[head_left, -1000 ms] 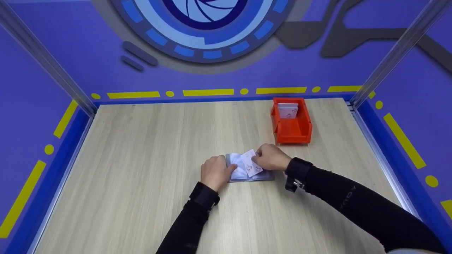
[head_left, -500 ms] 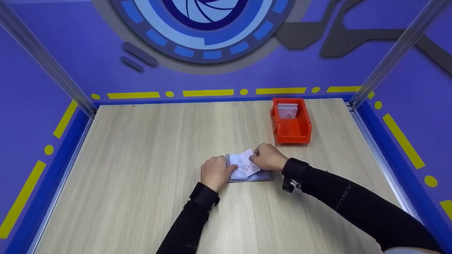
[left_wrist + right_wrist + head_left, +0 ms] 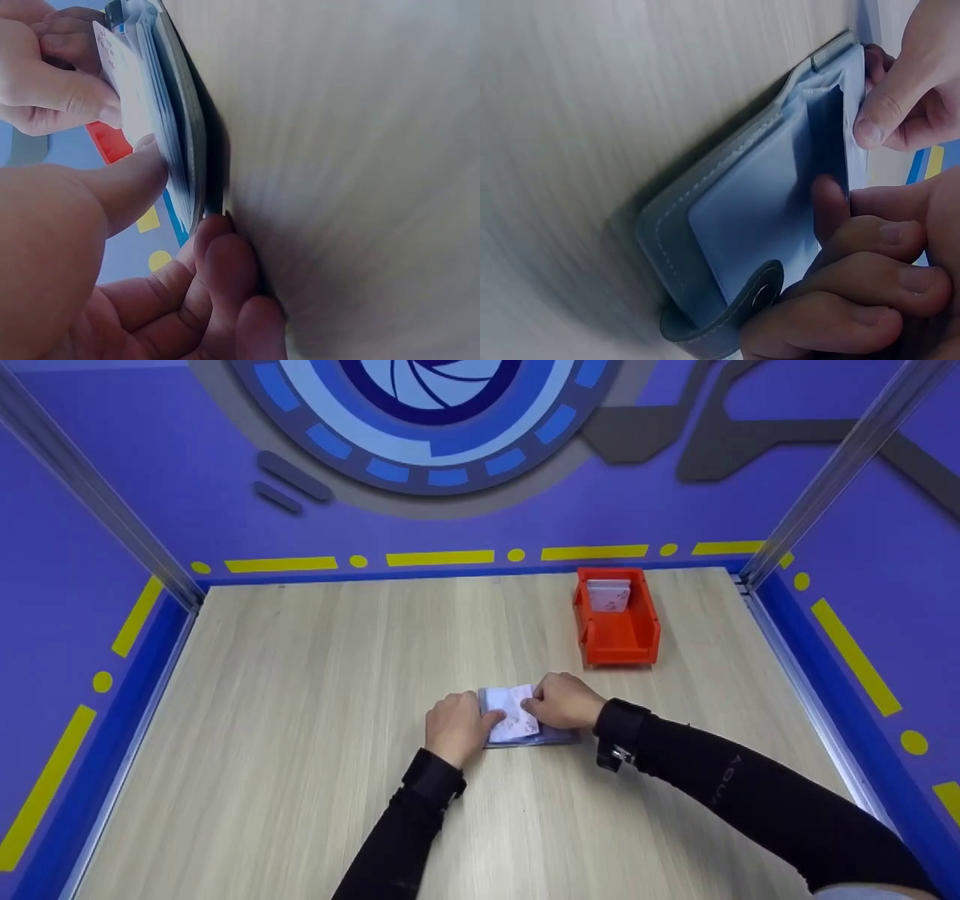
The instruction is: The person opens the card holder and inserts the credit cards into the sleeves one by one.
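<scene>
A grey-blue card wallet (image 3: 559,736) lies unfolded on the wooden table, its clear sleeves facing up. My left hand (image 3: 454,727) grips its left end, thumb on the sleeves and fingers curled at the cover's edge. With thumb and index finger, my right hand (image 3: 566,702) pinches a small pinkish-white printed card (image 3: 526,721) over the sleeves. The left wrist view shows this card (image 3: 120,67) against the top of the sleeve stack. In the right wrist view, the strap (image 3: 761,296) with a metal snap curls up beside my right fingers. My right hand hides part of the card.
An orange-red bin (image 3: 622,654) stands at the back right of the table, with several similar cards (image 3: 609,596) upright at its rear. Blue-purple panels (image 3: 450,536) with yellow markings enclose the table at the back and both sides.
My right hand has moved left and slightly nearer with the card. The card has turned from slanted to nearly square with the wallet. My left hand stays in place.
</scene>
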The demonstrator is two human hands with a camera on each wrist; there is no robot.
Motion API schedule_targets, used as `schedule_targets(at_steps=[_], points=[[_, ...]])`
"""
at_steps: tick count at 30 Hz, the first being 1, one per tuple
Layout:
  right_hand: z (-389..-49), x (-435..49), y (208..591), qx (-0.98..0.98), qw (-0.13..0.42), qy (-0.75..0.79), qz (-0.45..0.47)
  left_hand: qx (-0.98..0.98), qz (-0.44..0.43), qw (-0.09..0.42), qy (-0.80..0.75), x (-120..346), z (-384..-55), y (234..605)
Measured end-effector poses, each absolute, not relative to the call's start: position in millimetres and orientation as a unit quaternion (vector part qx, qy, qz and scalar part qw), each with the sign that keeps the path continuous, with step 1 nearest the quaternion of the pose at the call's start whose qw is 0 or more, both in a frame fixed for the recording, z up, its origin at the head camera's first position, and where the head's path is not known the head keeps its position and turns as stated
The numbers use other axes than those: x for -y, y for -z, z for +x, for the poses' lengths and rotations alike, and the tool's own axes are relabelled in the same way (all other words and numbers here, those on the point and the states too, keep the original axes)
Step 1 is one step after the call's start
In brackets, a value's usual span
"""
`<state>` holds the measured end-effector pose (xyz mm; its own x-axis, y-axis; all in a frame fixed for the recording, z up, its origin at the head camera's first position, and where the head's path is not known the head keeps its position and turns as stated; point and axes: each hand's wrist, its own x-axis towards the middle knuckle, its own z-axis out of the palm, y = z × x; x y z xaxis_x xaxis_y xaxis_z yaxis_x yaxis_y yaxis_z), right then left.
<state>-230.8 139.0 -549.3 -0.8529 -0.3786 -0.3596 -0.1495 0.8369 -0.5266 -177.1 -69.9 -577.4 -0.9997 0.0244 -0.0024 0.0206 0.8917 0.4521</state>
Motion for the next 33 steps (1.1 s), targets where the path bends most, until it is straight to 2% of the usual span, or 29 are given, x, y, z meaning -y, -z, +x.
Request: schedule_targets(at_steps=[19, 33], points=[[-230.1, -123.4, 545.8, -0.925, 0.273, 0.187, -0.187, -0.971, 0.017, -0.003, -0.238, 70.8, -176.5, 577.3], [-227.1, -124.1, 553.8, -0.929, 0.242, 0.204, -0.192, -0.972, 0.023, -0.018, -0.235, 69.4, -174.6, 578.4]])
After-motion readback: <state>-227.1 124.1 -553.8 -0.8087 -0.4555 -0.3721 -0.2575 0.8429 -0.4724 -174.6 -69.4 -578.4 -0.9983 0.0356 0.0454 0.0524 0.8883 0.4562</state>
